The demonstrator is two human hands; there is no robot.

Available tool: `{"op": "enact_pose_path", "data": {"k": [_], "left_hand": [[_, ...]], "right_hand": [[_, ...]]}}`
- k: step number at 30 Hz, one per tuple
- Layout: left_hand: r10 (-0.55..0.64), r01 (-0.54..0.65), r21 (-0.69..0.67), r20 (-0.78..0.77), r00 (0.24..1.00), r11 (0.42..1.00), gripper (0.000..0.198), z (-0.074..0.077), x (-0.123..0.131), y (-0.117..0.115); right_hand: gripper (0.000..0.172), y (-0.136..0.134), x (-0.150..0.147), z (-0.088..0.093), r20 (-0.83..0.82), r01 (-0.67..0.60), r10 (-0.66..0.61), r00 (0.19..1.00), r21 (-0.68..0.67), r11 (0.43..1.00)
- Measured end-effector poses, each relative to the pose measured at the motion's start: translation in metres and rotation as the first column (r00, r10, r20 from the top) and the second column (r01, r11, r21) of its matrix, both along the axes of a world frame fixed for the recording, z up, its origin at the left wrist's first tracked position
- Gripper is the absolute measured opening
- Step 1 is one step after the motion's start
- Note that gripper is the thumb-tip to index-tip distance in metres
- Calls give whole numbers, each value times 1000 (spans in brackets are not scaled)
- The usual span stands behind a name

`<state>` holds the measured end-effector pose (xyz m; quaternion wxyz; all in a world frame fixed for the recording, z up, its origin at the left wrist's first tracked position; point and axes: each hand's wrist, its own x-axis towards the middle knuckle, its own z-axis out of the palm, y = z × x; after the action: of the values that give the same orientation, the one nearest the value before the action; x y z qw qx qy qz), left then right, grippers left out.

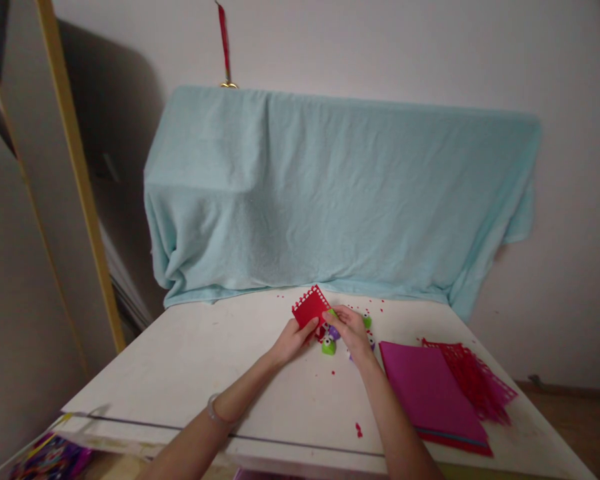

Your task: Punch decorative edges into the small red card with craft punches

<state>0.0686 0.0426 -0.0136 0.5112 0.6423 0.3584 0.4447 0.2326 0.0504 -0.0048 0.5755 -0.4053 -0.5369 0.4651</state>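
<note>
A small red sheet of paper (pixel 310 307) with a row of cut-outs along its upper edges is pinched in my left hand (pixel 291 339), thumb on top. My right hand (pixel 349 328) is closed at the sheet's right corner around a small green craft punch (pixel 333 313), mostly covered by the fingers. Under and beside my hands lie several small green and purple punches with white eyes, among them a green punch (pixel 329 346), a purple punch (pixel 334 333) and another green punch (pixel 367 321). Tiny red paper scraps (pixel 359 430) are scattered on the white table (pixel 220 360).
To the right lies a stack of magenta and red paper (pixel 430 393), partly beside red and pink sheets with cut-out edges (pixel 480 380). A light blue cloth (pixel 340 193) drapes over something at the table's back. A gold-framed mirror-like panel (pixel 75 160) stands left.
</note>
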Motion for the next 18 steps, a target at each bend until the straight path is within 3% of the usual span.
{"op": "enact_pose_path", "data": {"k": [10,18], "left_hand": [[106,-106,-5,-55,993,994,53,-5,-3,6],[138,-139,-10,-85,987,990,51,-11,-5,10]], "right_hand": [[38,-3,-9,3,-58,-70,66,996,-76,995],[41,5,0,-4,-73,137,-137,988,-15,990]]}}
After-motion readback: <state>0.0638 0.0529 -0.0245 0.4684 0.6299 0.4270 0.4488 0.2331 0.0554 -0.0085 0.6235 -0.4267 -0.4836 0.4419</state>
